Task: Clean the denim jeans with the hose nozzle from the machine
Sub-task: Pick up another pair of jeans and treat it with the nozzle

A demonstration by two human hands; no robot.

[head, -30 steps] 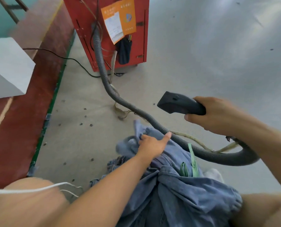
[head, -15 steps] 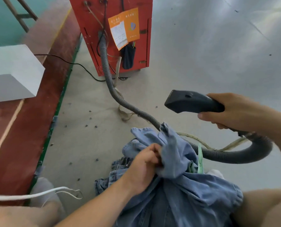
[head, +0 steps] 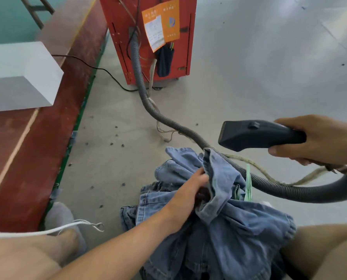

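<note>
Light blue denim jeans lie bunched over my lap and the floor between my knees. My left hand grips a raised fold of the denim, its fingertips tucked into the cloth. My right hand holds the dark hose nozzle in the air, a little above and to the right of the jeans, its flat mouth pointing left. A grey ribbed hose runs from the nozzle's rear, loops behind the jeans and goes up to the red machine.
The red machine stands on the grey floor ahead, with an orange label and a black cable trailing left. A white box sits on the red-brown platform at left. A frayed rope lies under the hose. My bare knees frame the jeans.
My left hand went from an open touch on the denim to gripping a fold and lifting it. My right hand moved the nozzle right and slightly up.
</note>
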